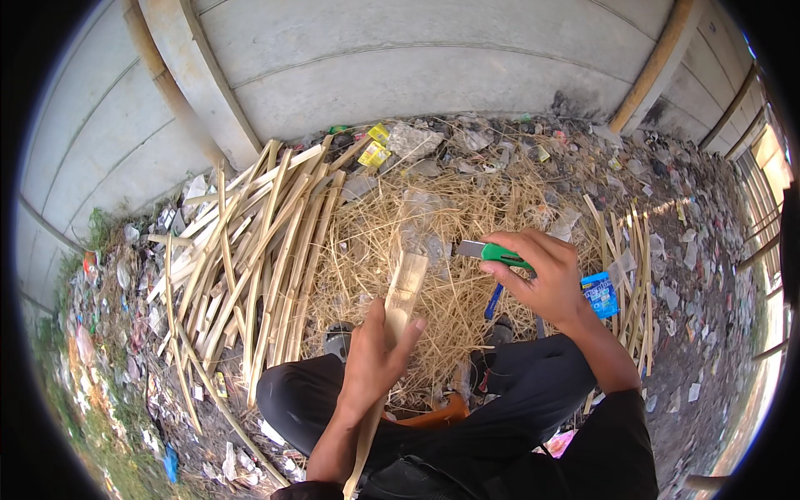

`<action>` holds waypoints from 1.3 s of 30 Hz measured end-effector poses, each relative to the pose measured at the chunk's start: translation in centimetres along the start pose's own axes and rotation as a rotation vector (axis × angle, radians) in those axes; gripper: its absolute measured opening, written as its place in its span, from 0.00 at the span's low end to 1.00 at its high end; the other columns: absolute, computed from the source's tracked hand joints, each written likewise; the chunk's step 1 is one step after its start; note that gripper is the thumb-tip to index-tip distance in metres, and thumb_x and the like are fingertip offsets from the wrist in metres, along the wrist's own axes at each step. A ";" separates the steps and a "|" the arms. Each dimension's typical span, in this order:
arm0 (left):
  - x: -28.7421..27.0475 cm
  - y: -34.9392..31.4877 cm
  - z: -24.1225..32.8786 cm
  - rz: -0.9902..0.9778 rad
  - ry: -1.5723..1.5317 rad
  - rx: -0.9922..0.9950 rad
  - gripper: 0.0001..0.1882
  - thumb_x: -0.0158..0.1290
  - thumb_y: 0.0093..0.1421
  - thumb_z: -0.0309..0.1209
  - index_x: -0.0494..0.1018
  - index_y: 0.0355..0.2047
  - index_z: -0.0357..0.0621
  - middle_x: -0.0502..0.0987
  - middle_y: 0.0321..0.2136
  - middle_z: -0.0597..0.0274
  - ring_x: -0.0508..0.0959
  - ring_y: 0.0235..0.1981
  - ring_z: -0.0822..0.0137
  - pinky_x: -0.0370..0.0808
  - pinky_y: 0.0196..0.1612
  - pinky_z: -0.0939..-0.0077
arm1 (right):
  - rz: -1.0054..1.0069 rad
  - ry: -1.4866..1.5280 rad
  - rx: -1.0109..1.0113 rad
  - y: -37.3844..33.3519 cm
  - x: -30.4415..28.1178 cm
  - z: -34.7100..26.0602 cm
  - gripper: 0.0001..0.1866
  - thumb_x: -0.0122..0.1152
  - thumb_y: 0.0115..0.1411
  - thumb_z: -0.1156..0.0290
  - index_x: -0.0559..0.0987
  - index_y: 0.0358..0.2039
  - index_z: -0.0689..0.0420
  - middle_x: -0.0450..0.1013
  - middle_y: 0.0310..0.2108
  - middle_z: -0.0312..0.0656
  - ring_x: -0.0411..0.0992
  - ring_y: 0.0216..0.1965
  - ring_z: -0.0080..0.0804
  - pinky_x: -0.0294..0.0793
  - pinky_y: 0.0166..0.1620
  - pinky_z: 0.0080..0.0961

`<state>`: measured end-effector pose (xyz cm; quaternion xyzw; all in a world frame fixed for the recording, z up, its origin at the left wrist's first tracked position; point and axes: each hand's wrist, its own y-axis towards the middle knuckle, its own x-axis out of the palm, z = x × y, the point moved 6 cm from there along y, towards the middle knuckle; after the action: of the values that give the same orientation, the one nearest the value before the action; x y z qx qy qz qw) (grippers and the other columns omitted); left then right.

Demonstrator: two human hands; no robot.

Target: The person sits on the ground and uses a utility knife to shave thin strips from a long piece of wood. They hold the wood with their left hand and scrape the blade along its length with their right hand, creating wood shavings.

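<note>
My left hand (pixel 372 358) grips a pale split bamboo strip (pixel 406 287) that runs from my lap up over the shavings. My right hand (pixel 546 275) holds a green-handled utility knife (pixel 492 252), its blade end pointing left, a short way right of the strip's top end and not touching it. A heap of fine straw-coloured shavings (pixel 450 225) lies on the ground under both hands. My knees in dark trousers (pixel 500 392) show below.
A pile of split bamboo strips (pixel 250 250) lies to the left, and several more strips (pixel 629 258) lie to the right. A blue packet (pixel 600 293) sits by my right wrist. Litter covers the ground. A concrete wall (pixel 375 67) stands behind.
</note>
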<state>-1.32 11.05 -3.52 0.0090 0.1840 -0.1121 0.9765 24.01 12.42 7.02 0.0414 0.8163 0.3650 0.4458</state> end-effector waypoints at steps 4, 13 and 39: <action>0.5 0.2 -0.2 -0.051 -0.047 0.005 0.23 0.64 0.73 0.41 0.68 0.43 0.30 0.81 0.22 0.45 0.84 0.20 0.58 0.78 0.26 0.61 | 0.001 -0.011 0.000 -0.2 -0.4 -0.5 0.20 0.80 0.62 0.60 0.88 0.52 0.52 0.86 0.36 0.38 0.84 0.30 0.33 0.82 0.31 0.29; 1.0 0.1 0.1 -0.144 -0.160 -0.117 0.25 0.62 0.74 0.40 0.69 0.58 0.32 0.79 0.25 0.62 0.77 0.17 0.74 0.73 0.20 0.76 | 0.009 -0.073 -0.045 -0.3 -0.9 -1.2 0.20 0.80 0.61 0.60 0.89 0.52 0.51 0.85 0.35 0.36 0.80 0.27 0.29 0.80 0.30 0.28; 1.6 -0.2 0.3 -0.332 -0.423 -0.223 0.22 0.68 0.70 0.37 0.75 0.56 0.37 0.77 0.26 0.72 0.73 0.21 0.81 0.70 0.23 0.80 | -0.333 0.221 -0.087 -3.8 7.0 -3.2 0.17 0.67 0.73 0.55 0.78 0.50 0.55 0.83 0.33 0.41 0.84 0.27 0.41 0.81 0.25 0.36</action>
<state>0.22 10.49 -3.87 -0.1522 -0.0134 -0.2489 0.9564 18.38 10.61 0.77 -0.1540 0.8393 0.3235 0.4090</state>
